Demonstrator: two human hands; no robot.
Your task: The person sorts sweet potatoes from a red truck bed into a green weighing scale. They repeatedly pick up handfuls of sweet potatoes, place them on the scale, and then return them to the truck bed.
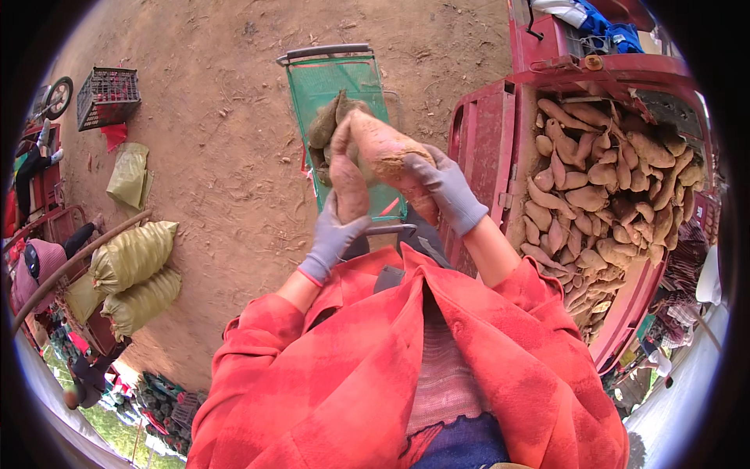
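Note:
My left hand (338, 237), in a grey glove, grips a slim sweet potato (350, 184) by its lower end. A larger sweet potato (384, 143) with a rough, cracked patch is in my gloved right hand (448, 190); reddish skin shows below it, and I cannot tell if that is a second root. Both hands are above a green mesh bag (302, 79) stretched on a metal frame (328, 50). Several sweet potatoes (324, 126) show in the bag, partly hidden behind the held ones.
To the right, a red truck bed (483, 152) holds a heap of sweet potatoes (592, 193). At left are filled yellowish sacks (135, 255), a flat sack (129, 173) and a black plastic crate (111, 97). A person in a pink top (50, 267) is at the far left.

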